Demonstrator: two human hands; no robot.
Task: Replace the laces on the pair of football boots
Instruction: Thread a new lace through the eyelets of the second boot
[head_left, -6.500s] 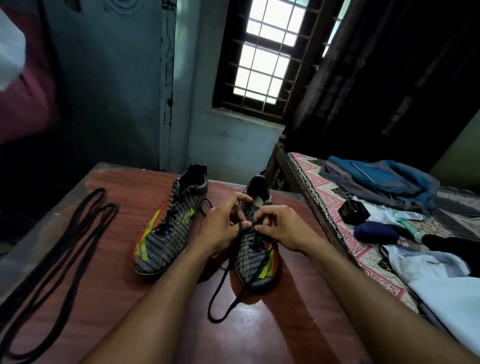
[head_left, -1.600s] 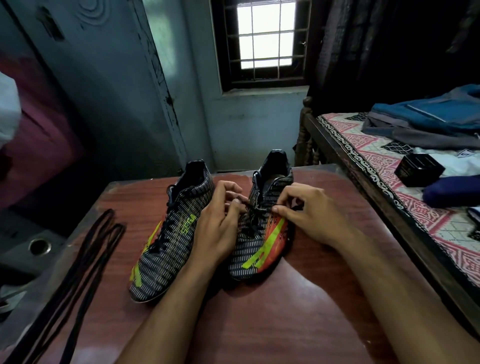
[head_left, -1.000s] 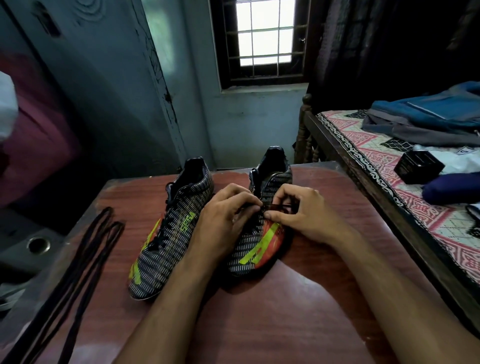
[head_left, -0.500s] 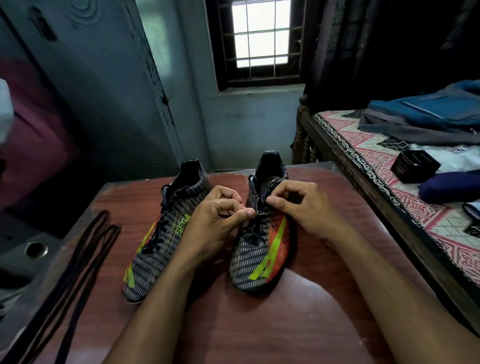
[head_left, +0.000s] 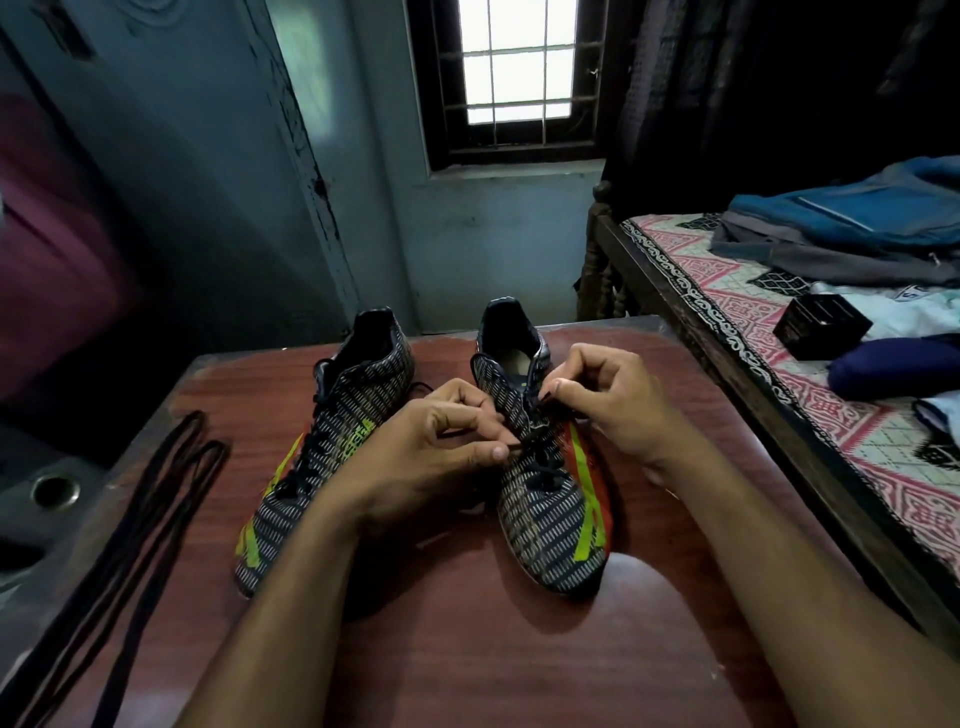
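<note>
Two football boots stand side by side in the middle of the frame on a reddish-brown wooden table, toes toward the camera and heels toward the window. The right boot, black with a pale woven pattern, a red flank and a lime stripe, sits right of centre. Its black lace is threaded through the lower eyelets, while the upper part of the throat lies open.

The left hand reaches in from the lower left, its fingers curled, thumb and forefinger pinching a lace end just over the boot's throat. The right hand comes in from the lower right, its fingers also curled and pinching at the boot's upper right eyelet edge; the strand held there is too thin and dark to make out clearly.

The left boot lies just beside the left hand, left of centre, with its black lace in place and nothing touching it.

At the lower left of the frame a bundle of long black spare laces lies looped along the table edge, well apart from the boots.

At the right edge of the frame is a bed with a pink patterned sheet, carrying a blue and grey backpack, a small black box and a dark blue pouch.
</note>
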